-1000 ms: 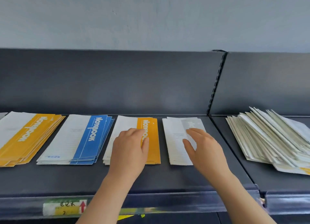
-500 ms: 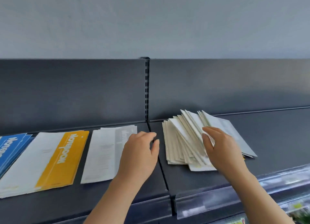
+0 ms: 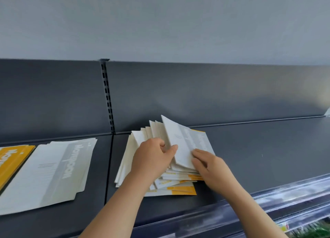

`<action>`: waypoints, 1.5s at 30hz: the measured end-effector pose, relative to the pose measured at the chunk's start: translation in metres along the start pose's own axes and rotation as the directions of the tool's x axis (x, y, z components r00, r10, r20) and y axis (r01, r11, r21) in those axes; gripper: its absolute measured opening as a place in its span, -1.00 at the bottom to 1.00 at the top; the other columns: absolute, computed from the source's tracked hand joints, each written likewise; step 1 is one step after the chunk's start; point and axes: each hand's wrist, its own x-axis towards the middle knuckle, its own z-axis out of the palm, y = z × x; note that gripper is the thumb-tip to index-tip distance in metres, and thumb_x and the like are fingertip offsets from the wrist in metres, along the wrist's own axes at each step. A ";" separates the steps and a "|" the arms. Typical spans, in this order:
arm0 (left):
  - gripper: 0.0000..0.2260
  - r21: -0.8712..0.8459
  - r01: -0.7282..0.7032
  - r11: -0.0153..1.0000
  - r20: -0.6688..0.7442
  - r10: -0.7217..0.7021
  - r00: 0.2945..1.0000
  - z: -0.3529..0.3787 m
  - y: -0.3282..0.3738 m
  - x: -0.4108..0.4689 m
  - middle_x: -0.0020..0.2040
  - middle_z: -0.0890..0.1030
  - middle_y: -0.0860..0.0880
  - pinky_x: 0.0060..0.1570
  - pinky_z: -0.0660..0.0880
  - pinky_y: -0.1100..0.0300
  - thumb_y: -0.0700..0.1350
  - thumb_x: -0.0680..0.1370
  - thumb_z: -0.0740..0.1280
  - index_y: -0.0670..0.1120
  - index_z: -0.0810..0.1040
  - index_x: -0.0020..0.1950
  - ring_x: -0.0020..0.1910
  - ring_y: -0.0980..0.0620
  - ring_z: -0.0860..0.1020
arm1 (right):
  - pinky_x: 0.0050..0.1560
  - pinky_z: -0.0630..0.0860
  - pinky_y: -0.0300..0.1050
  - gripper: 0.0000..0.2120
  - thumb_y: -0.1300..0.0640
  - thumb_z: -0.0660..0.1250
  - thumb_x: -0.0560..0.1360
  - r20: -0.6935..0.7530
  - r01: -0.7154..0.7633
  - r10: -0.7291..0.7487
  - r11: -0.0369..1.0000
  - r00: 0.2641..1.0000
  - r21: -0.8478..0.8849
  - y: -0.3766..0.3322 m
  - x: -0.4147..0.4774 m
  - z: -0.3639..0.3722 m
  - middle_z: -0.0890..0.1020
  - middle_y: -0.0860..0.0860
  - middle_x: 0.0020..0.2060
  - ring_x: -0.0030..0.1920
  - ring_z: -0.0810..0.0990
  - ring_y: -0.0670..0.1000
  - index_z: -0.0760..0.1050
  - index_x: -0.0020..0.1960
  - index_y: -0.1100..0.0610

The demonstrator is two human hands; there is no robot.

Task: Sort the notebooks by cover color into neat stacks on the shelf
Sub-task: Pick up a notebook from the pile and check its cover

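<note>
Lifting out of a loose pile (image 3: 157,186) of thin notebooks, one grey notebook (image 3: 180,146) stands tilted on its near edge. Its pale cover carries a grey band with faint white lettering. The pile beneath is fanned and uneven, mostly off-white page edges, with yellow covers showing at the near and right sides. It lies on a dark shelf (image 3: 267,159), just right of the seam between two shelf sections.

Left of the seam a grey stack (image 3: 51,171) lies flat with its edges roughly squared. Beyond it a yellow stack (image 3: 12,157) is cut off by the left frame edge. A strip of bare shelf separates the grey stack from the pile.

A dark back panel (image 3: 196,95) rises behind, and a slotted upright (image 3: 107,98) runs up it above the seam. A clear plastic rail (image 3: 289,196) runs along the front lip. Dark shelf surface stretches from the pile to the right frame edge.

The left hand (image 3: 151,159) has curled fingers and pinches the left edge of the raised grey notebook with its thumb, its wrist over the pile. The right hand (image 3: 212,168) grips the notebook's near right corner, with bent fingers on the cover.
</note>
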 end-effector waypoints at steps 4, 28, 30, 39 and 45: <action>-0.84 -0.010 0.102 0.995 -0.014 -0.102 0.995 0.002 0.009 0.003 -0.36 0.57 0.03 -0.32 0.50 0.09 -0.01 0.46 0.35 -0.10 0.51 -0.19 -0.38 0.03 0.53 | 0.18 0.31 -0.36 -0.74 0.11 0.21 0.58 0.040 0.045 -0.049 0.994 0.998 0.103 0.007 0.001 -0.009 0.54 -0.22 0.14 0.21 0.46 -0.16 0.54 0.23 0.01; -0.80 -0.356 0.246 0.901 0.022 -0.255 0.967 -0.011 0.008 -0.019 -0.01 0.61 0.06 -0.44 0.46 0.30 -0.22 0.58 0.12 -0.05 0.49 0.10 -0.11 0.03 0.59 | -0.29 0.36 -0.14 -0.80 0.10 0.13 0.57 0.036 -0.080 0.074 0.979 0.997 0.187 0.003 0.004 -0.009 0.58 0.09 -0.17 -0.23 0.48 0.08 0.51 -0.05 0.11; -0.80 -0.398 0.240 0.885 0.002 -0.261 0.965 -0.018 0.006 -0.024 -0.01 0.58 0.13 -0.29 0.51 0.24 -0.21 0.60 0.11 0.00 0.45 0.11 -0.09 0.13 0.56 | -0.29 0.40 -0.13 -0.82 0.11 0.15 0.56 0.034 -0.054 0.047 0.973 0.998 0.224 -0.007 0.004 -0.006 0.58 0.10 -0.14 -0.22 0.49 0.07 0.49 -0.08 0.14; -0.64 -0.474 0.175 0.863 -0.088 -0.244 0.966 -0.065 -0.035 -0.051 0.09 0.49 0.27 -0.10 0.43 0.30 -0.25 0.59 0.09 0.14 0.29 0.29 0.06 0.28 0.47 | -0.28 0.43 -0.50 -0.61 0.17 0.36 0.48 -0.103 0.103 -0.069 0.918 0.992 0.382 -0.077 0.003 0.020 0.43 -0.20 0.07 -0.07 0.51 -0.32 0.43 0.28 -0.03; -0.67 -0.523 0.163 0.836 -0.173 -0.292 0.941 -0.119 -0.078 -0.075 0.16 0.52 0.19 -0.21 0.52 0.37 -0.23 0.61 0.15 0.12 0.31 0.29 0.10 0.18 0.51 | -0.15 0.48 -0.41 -0.60 0.17 0.40 0.44 -0.099 0.169 -0.139 0.885 0.985 0.433 -0.131 -0.001 0.060 0.48 -0.19 0.11 0.00 0.54 -0.26 0.46 0.25 -0.02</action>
